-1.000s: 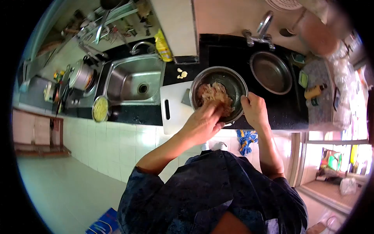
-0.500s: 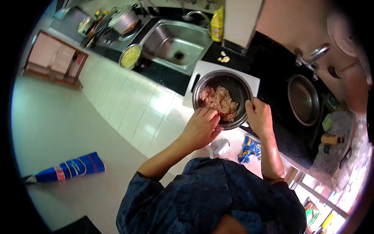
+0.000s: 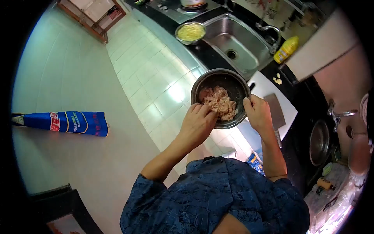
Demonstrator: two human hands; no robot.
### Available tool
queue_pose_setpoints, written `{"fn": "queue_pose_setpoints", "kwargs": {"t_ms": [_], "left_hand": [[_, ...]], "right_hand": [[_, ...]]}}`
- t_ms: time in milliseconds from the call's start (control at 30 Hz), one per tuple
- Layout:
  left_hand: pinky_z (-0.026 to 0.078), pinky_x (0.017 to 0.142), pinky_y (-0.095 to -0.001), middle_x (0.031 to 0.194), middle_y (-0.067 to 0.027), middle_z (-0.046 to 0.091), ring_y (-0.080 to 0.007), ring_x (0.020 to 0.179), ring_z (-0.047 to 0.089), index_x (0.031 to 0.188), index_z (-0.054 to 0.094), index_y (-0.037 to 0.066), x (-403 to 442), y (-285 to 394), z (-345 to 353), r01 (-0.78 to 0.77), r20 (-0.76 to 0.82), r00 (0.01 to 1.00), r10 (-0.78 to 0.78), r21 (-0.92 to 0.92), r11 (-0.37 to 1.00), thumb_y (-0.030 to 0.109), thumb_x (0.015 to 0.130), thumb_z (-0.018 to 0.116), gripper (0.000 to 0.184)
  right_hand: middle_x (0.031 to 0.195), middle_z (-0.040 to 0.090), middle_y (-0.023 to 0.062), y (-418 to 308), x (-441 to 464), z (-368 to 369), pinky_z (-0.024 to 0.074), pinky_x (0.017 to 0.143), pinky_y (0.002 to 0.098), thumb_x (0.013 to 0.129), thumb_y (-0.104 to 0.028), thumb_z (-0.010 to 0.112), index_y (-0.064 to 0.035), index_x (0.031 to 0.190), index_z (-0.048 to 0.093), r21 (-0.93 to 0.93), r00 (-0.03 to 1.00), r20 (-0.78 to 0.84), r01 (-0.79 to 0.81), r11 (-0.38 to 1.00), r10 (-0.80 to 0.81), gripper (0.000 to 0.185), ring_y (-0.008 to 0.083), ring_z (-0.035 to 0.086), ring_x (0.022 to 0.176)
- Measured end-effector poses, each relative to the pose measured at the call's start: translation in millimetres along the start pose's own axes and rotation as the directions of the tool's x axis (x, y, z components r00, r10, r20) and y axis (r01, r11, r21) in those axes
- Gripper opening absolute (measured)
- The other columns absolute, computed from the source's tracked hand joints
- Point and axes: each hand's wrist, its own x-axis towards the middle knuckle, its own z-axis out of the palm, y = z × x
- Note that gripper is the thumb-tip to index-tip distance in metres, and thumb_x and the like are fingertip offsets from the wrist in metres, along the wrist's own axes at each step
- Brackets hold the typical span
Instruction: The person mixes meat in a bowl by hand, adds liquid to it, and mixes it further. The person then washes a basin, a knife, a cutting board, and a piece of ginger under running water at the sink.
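A dark metal bowl (image 3: 197,84) with pale pink raw sliced meat (image 3: 221,102) is held up in front of me, beside the counter edge. My right hand (image 3: 258,113) grips its right rim, thumb over the edge. From the left, my left hand (image 3: 198,124) reaches over the near rim, fingers bent together into the meat with the tips hidden. Right of the bowl, a cleaver (image 3: 274,111) lies on the white cutting board (image 3: 289,113).
Beyond the bowl is a steel sink (image 3: 249,58). A bowl of pale yellow shreds (image 3: 191,32) stands at the counter edge. A yellow bottle (image 3: 286,50) and garlic-like pieces (image 3: 277,80) sit nearby. A wok-like pan (image 3: 319,142) is at right, a blue bag (image 3: 78,123) at left.
My view has turned. The bowl has come away from above the cutting board, out over the floor side, uncovering the cleaver. Both hands stay at the bowl, and the meat has shifted slightly.
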Motion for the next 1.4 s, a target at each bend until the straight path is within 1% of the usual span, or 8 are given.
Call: {"fn": "queue_pose_setpoints", "kwargs": {"t_ms": [100, 333, 600, 833, 1000, 1100, 1267, 1400], "left_hand": [[0.044, 0.097, -0.0420, 0.108, -0.0126, 0.059, -0.0303, 0.106, 0.055, 0.097, 0.068, 0.003, -3.1, -54.2, -13.0, -0.264, -0.104, 0.962, 0.253, -0.118, 0.957, 0.012, 0.082, 0.067, 0.017], [0.048, 0.093, -0.0408, 0.122, -0.0166, 0.056, -0.0348, 0.110, 0.055, 0.111, 0.063, 0.001, -18.5, -195.2, -64.9, 0.090, -0.162, 0.981, -0.104, -0.092, 0.992, 0.009, 0.081, 0.066, 0.032], [0.049, 0.091, -0.0416, 0.117, -0.0163, 0.058, -0.0352, 0.107, 0.057, 0.111, 0.063, 0.007, -10.5, -314.8, -82.6, -0.069, -0.133, 0.988, 0.076, 0.060, 0.996, 0.010, 0.081, 0.066, 0.030], [0.051, 0.080, -0.0372, 0.099, -0.0171, 0.066, -0.0319, 0.092, 0.064, 0.099, 0.066, -0.001, 30.3, -460.9, -133.0, 0.294, -0.224, 0.904, -0.363, -0.290, 0.911, 0.008, 0.086, 0.063, 0.016], [0.049, 0.068, -0.0261, 0.078, -0.0082, 0.067, -0.0105, 0.074, 0.061, 0.098, 0.067, -0.003, 75.3, -566.0, -175.3, 0.295, -0.205, 0.616, -0.761, -0.836, 0.464, 0.015, 0.097, 0.056, 0.021], [0.050, 0.073, -0.0305, 0.080, -0.0106, 0.067, -0.0154, 0.078, 0.063, 0.102, 0.067, -0.002, 96.6, -616.7, -205.7, 0.546, -0.037, 0.718, -0.695, -0.589, 0.595, 0.016, 0.098, 0.055, 0.023], [0.048, 0.083, -0.0385, 0.101, -0.0133, 0.064, -0.0286, 0.097, 0.060, 0.103, 0.069, 0.002, 133.4, -700.4, -206.6, 0.090, -0.338, 0.921, -0.196, -0.305, 0.948, 0.016, 0.089, 0.063, 0.020], [0.048, 0.086, -0.0420, 0.107, -0.0150, 0.061, -0.0349, 0.101, 0.057, 0.101, 0.068, 0.004, 153.0, -802.8, -228.6, 0.257, -0.165, 0.954, -0.251, 0.015, 0.966, 0.009, 0.082, 0.067, 0.019]], "right_hand": [[0.071, 0.060, 0.0264, -40.8, 30.6, 49.0, 0.0476, 0.060, 0.0455, 0.091, -0.022, 0.056, 0.0055, 0.076, 0.058, 0.026, 0.998, 0.025, 0.052, 0.998, -0.053, 0.032, 0.0413, 0.063, 0.065], [0.070, 0.059, 0.0271, -127.8, 102.1, 149.1, 0.0458, 0.060, 0.0480, 0.089, -0.022, 0.056, 0.0057, 0.076, 0.060, 0.064, 0.980, 0.100, 0.164, 0.984, -0.170, 0.031, 0.0429, 0.062, 0.066], [0.075, 0.060, 0.0294, -192.5, 180.7, 252.8, 0.0465, 0.066, 0.0514, 0.087, -0.025, 0.055, 0.0063, 0.076, 0.061, 0.009, 0.931, 0.261, 0.260, 0.965, -0.254, 0.033, 0.0469, 0.061, 0.073], [0.075, 0.061, 0.0291, -240.2, 308.1, 334.8, 0.0470, 0.067, 0.0517, 0.086, -0.026, 0.054, 0.0059, 0.073, 0.061, 0.059, 0.911, 0.269, 0.309, 0.949, -0.313, 0.035, 0.0470, 0.061, 0.073], [0.074, 0.061, 0.0290, -312.4, 408.6, 382.3, 0.0472, 0.067, 0.0525, 0.086, -0.026, 0.054, 0.0058, 0.071, 0.061, 0.085, 0.880, 0.251, 0.395, 0.915, -0.404, 0.036, 0.0462, 0.061, 0.071], [0.074, 0.061, 0.0293, -347.8, 467.6, 417.4, 0.0481, 0.067, 0.0521, 0.086, -0.026, 0.053, 0.0061, 0.071, 0.061, 0.113, 0.860, 0.304, 0.395, 0.912, -0.410, 0.036, 0.0461, 0.061, 0.072], [0.074, 0.062, 0.0294, -405.9, 544.7, 472.7, 0.0488, 0.068, 0.0517, 0.086, -0.026, 0.053, 0.0056, 0.072, 0.062, 0.068, 0.824, 0.374, 0.434, 0.898, -0.426, 0.036, 0.0458, 0.062, 0.073], [0.073, 0.061, 0.0293, -451.9, 605.8, 531.4, 0.0488, 0.067, 0.0517, 0.087, -0.026, 0.054, 0.0055, 0.072, 0.062, 0.047, 0.822, 0.353, 0.461, 0.886, -0.446, 0.036, 0.0458, 0.062, 0.072]]}}
